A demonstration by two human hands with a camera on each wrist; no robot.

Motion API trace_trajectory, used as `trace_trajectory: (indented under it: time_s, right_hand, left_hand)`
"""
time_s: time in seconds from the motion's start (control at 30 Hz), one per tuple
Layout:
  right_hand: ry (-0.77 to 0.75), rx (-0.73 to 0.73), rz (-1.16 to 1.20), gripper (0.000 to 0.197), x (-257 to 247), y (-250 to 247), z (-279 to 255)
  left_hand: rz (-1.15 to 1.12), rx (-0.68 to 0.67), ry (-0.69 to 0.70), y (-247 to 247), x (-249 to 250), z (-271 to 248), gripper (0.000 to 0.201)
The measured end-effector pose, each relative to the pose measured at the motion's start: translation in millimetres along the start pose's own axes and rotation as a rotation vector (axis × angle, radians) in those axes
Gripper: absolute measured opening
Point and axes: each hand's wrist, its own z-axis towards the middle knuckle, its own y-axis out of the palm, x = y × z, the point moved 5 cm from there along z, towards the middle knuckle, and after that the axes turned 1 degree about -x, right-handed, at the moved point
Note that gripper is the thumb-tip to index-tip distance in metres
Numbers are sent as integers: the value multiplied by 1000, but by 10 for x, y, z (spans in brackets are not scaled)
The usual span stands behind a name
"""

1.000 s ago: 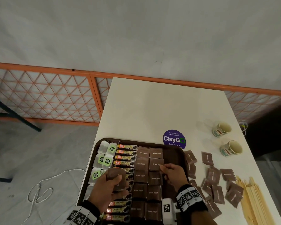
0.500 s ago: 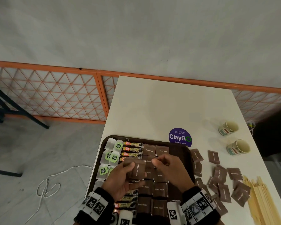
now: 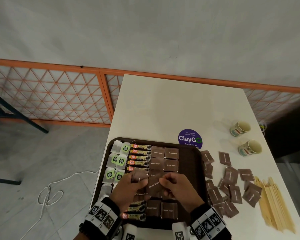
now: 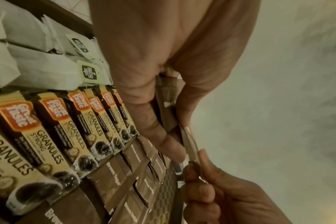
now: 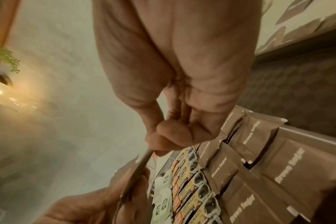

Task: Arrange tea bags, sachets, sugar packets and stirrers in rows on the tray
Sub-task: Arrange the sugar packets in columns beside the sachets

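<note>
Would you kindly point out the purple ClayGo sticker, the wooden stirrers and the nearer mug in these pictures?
ClayGo sticker (image 3: 190, 139): head view, on its white lettering.
Wooden stirrers (image 3: 274, 205): head view, middle of the pile.
Nearer mug (image 3: 249, 148): head view, on its rim and inside.

- The right hand (image 5: 175, 84) fills the top centre of the frame, thumb and forefinger pinching a brown sugar packet (image 5: 138, 168) edge-on.
- The left hand (image 5: 90, 207), lower left, holds that packet too.
- Rows of brown sugar packets (image 5: 259, 174) and coffee sachets (image 5: 190, 189) lie lower right.
</note>
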Motion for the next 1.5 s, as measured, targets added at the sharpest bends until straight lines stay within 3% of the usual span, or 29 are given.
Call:
trace_trajectory:
  time_s: [0.23, 0.5, 0.8, 0.9, 0.97, 1.07, 1.17, 1.27, 1.4, 1.5]
  right_hand:
    - [9, -25, -7, 15, 85, 46, -12]
    - [112, 325, -76, 10, 316, -168, 373]
    - [216, 451, -252, 17, 473, -96, 561]
    - [194, 494, -347, 24, 395, -154, 429]
    - [140, 513, -385, 19, 311, -199, 343]
    - [25, 422, -433, 13, 134, -164, 267]
    - [-126, 220, -337, 16, -119, 0, 192]
    - [-212, 87, -278, 6, -280, 127, 118]
    - [-131, 136, -140, 7, -101, 8, 81]
    - [-5, 36, -21, 12, 195, -41, -20]
  left_hand:
    - [85, 35, 79, -66, 33, 5, 26]
    - [114, 51, 48, -363, -46, -83, 19]
    - [56, 38, 40, -441, 58, -126, 21]
    - [-12, 38, -2, -418, 74, -108, 25]
    - [-102, 19, -67, -378, 71, -89, 29]
    - [-163, -40, -114, -280, 74, -79, 29]
    - [-92, -114, -101, -138, 76, -68, 23]
    - [10, -112, -71, 6, 85, -47, 19]
    - [46, -61, -48, 121, 87, -2, 20]
    - [145, -52, -41, 199, 25, 16, 21]
